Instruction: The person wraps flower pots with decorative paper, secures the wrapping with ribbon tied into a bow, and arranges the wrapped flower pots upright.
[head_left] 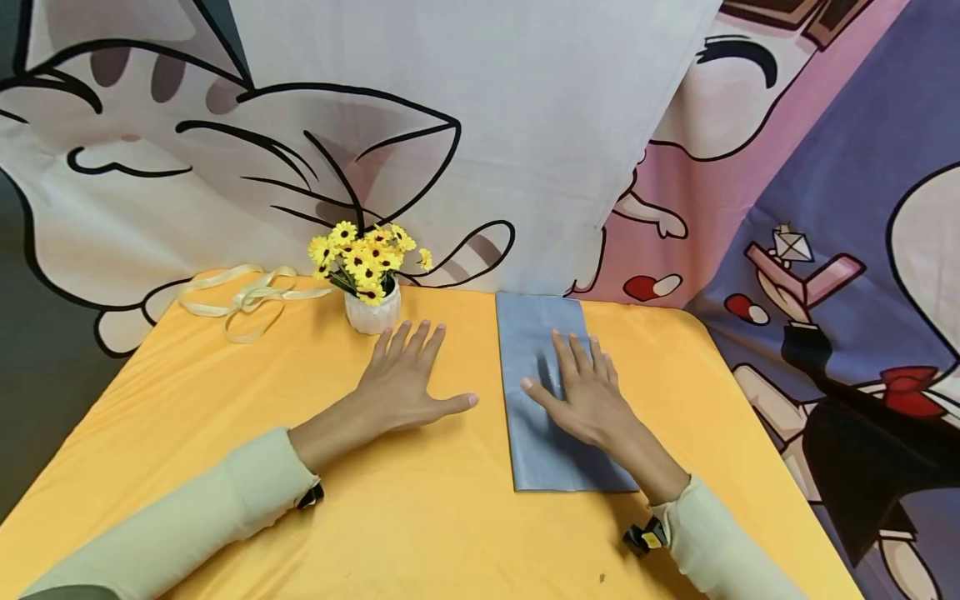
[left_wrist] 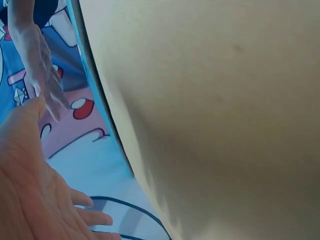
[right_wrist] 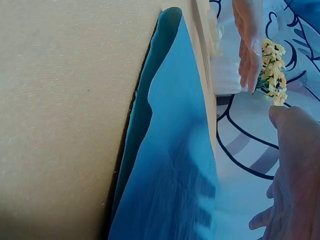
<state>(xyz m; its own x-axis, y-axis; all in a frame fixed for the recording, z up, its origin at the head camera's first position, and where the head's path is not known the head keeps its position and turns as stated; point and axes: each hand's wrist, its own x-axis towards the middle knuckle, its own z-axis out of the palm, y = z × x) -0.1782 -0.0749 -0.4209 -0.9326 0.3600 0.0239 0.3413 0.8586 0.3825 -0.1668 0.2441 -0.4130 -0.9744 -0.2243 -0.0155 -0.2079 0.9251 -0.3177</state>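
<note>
A folded grey-blue sheet [head_left: 536, 454] lies lengthwise on the yellow-covered table, its layers bowing apart along the near edge in the right wrist view. Over its right half hovers my right hand [head_left: 585, 404], palm down, fingers straight and spread, casting a shadow on the blue surface [right_wrist: 175, 135]. My left hand [head_left: 401, 387] is held above the yellow cloth to the left of the sheet, fingers spread and thumb pointing toward the sheet. Neither hand holds anything. The left wrist view has the left palm [left_wrist: 30, 185] at its lower left.
A white pot [head_left: 372, 312] of yellow flowers [head_left: 367, 260] stands near the back edge, just beyond my left fingertips. Left of it lies a loose pale ribbon [head_left: 251, 298]. A printed cartoon cloth [head_left: 555, 167] hangs behind the yellow tablecloth [head_left: 390, 533].
</note>
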